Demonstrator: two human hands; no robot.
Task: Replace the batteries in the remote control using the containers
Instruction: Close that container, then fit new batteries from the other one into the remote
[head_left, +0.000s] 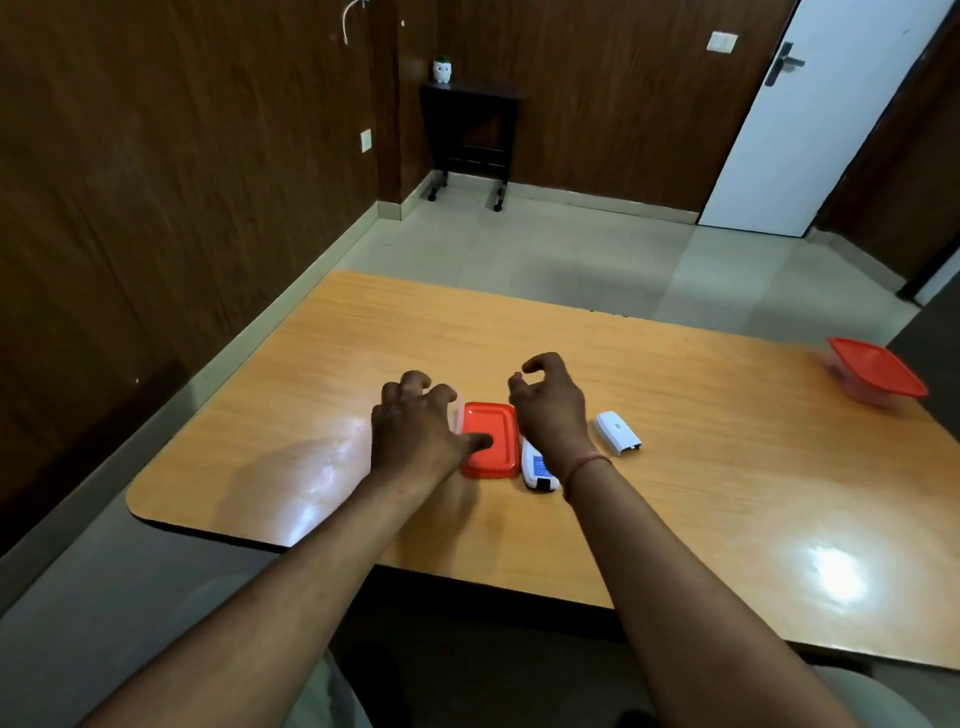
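A small clear container with a red lid (492, 441) lies on the wooden table (675, 415). My left hand (415, 426) grips its left side, thumb resting on the lid. My right hand (550, 405) hovers at the container's right edge, fingers curled and apart, holding nothing. Just right of the container lies the white remote control (537, 470), partly hidden under my right wrist. Its white battery cover (616, 432) lies apart, further right. A second red-lidded container (878, 375) stands near the table's far right edge. No batteries are visible.
The table's near edge runs just in front of me, its left corner rounded. Beyond the table is bare floor, a dark side table (470, 135) with a small white pot (442, 70), and a white door (810, 114).
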